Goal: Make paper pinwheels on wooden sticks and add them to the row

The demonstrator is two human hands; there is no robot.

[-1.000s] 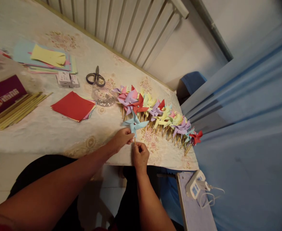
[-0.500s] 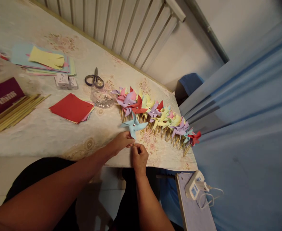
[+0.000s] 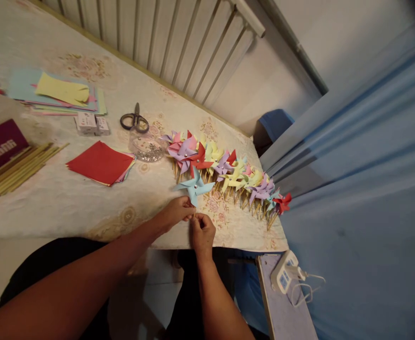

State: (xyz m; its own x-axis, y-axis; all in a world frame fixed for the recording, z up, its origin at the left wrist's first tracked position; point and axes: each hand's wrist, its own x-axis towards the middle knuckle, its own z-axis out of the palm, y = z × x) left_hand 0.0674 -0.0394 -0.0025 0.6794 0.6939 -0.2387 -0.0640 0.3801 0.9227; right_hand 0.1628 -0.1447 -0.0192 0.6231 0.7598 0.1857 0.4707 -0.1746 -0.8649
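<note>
A light blue paper pinwheel (image 3: pixel 195 187) with a small pin at its centre is held upright near the table's front edge. My left hand (image 3: pixel 179 211) pinches its stick just under the paper blades. Close below, my right hand (image 3: pixel 203 231) has its fingers closed on the same stick, most of which the hands hide. Just behind stands a long row of finished pinwheels (image 3: pixel 233 177) in purple, red, yellow, pink and blue, their sticks leaning on the tablecloth.
Left of the row lie a clear dish of small pins (image 3: pixel 147 150), black scissors (image 3: pixel 135 121), red paper squares (image 3: pixel 101 163) and small white boxes (image 3: pixel 87 123). Farther left are coloured sheets (image 3: pixel 23 87) and wooden sticks (image 3: pixel 19 172). A power strip (image 3: pixel 284 274) sits at lower right.
The view has shifted slightly, so the table's things appear a little farther left. Both hands keep their grip on the blue pinwheel, with hardly any movement relative to the table.
</note>
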